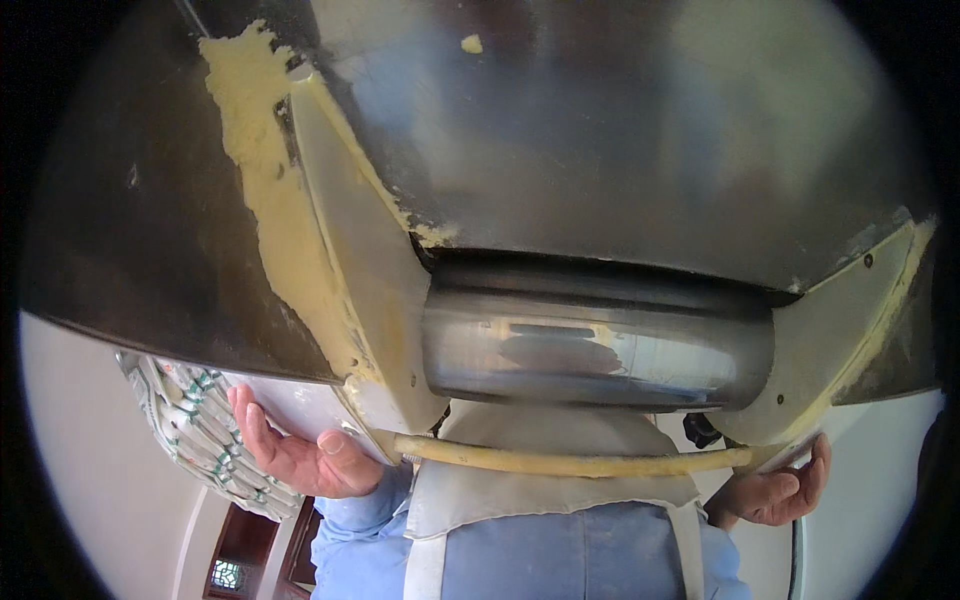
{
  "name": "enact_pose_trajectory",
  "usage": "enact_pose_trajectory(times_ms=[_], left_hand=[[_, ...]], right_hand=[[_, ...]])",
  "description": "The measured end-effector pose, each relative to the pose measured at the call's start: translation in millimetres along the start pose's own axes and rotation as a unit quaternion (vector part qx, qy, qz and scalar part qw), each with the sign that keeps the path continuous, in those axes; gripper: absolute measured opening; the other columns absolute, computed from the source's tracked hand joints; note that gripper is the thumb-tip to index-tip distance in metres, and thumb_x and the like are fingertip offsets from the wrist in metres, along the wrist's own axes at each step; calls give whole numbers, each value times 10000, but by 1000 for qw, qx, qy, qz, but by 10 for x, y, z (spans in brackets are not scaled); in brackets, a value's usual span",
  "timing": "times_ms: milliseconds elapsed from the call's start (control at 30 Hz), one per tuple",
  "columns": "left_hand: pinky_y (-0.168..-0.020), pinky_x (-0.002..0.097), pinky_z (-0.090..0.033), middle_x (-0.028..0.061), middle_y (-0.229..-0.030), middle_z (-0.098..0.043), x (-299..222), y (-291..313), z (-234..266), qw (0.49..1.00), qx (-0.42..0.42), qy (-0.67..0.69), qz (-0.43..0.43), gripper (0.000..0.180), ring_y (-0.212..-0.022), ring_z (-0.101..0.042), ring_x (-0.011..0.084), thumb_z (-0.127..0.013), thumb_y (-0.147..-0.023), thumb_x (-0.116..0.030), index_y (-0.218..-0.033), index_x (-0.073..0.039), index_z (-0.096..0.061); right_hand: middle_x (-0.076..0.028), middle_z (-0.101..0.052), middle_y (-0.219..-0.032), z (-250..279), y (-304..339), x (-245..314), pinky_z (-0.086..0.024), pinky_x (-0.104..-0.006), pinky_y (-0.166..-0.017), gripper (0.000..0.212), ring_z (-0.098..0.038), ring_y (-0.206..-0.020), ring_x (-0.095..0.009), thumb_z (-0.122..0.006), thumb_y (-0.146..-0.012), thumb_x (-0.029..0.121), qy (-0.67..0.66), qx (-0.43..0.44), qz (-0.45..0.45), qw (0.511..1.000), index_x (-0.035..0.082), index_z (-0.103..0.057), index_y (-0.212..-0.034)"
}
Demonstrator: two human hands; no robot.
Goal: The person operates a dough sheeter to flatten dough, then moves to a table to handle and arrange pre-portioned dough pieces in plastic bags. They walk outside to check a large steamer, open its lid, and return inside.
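In front of me is a machine with a shiny metal roller [600, 345] set between two pale side plates, the left plate [355, 230] and the right plate [845, 330]. Yellow powder [275, 190] is caked along the left plate's outer side. A yellow rod [570, 461] runs across below the roller, close to my apron. My left hand [310, 450] is palm up beside the lower end of the left plate, fingers apart, nothing visible in it. Beside the lower end of the right plate, my right hand [785, 487] is loosely curled, with no object showing in it.
A broad dark metal surface [600, 130] slopes behind the roller, with a small yellow crumb [471, 44] on it. A black knob [701, 430] sits under the roller's right end. Striped cloth [195, 420] hangs at the lower left, above a dark wooden door [240, 550].
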State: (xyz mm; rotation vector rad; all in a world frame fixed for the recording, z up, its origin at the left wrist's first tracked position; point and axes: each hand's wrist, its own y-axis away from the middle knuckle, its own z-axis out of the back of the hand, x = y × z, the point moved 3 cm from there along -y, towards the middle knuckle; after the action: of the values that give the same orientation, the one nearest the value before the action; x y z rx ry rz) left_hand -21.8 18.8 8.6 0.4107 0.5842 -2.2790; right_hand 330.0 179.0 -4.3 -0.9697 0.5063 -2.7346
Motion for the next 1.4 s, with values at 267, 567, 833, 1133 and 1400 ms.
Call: enact_pose_trajectory(times_ms=[267,567,833,1133,1400], left_hand=[[-1036,419,-204,186,-1315,-332,48,-36,14,1000,12,0,5,612,-1229,-301,295,-510,-848,-360,-1266,38,-305],[-1051,422,-174,192,-1331,-306,89,-39,41,999,23,43,8,552,-1249,-272,300,-480,-848,-270,-1265,39,-291],[-1048,411,-184,184,-1323,-310,92,-78,-70,998,26,50,-5,506,-1247,-270,297,-454,-851,-248,-1249,30,-310],[-1004,422,-267,203,-1260,-375,71,-29,78,993,-8,-37,-109,446,-1173,-372,316,-463,-863,-227,-1205,41,-365],[-955,393,-302,180,-1161,-466,58,-71,75,987,-93,33,-128,417,-1120,-408,326,-552,-817,-246,-1118,24,-452]], right_hand=[[-256,-489,-1103,-24,-67,25,-401,-389,-850,328,-493,-983,-316,-406,-884,246,3,6,23,1000,4,-424,-1105],[-240,-466,-1140,-43,-17,-4,-380,-379,-886,397,-470,-1025,-299,-402,-894,306,6,7,2,1000,-10,-397,-1134],[-210,-456,-1149,-81,-88,38,-379,-357,-892,409,-469,-1007,-267,-381,-908,357,12,39,4,999,26,-387,-1147],[-235,-498,-1090,-52,-46,15,-418,-391,-865,323,-516,-951,-318,-373,-868,175,-6,-25,35,999,-70,-425,-1071],[-165,-523,-1069,-127,-126,56,-427,-335,-861,278,-524,-979,-231,-484,-832,44,-71,-6,14,997,-62,-458,-1087]])
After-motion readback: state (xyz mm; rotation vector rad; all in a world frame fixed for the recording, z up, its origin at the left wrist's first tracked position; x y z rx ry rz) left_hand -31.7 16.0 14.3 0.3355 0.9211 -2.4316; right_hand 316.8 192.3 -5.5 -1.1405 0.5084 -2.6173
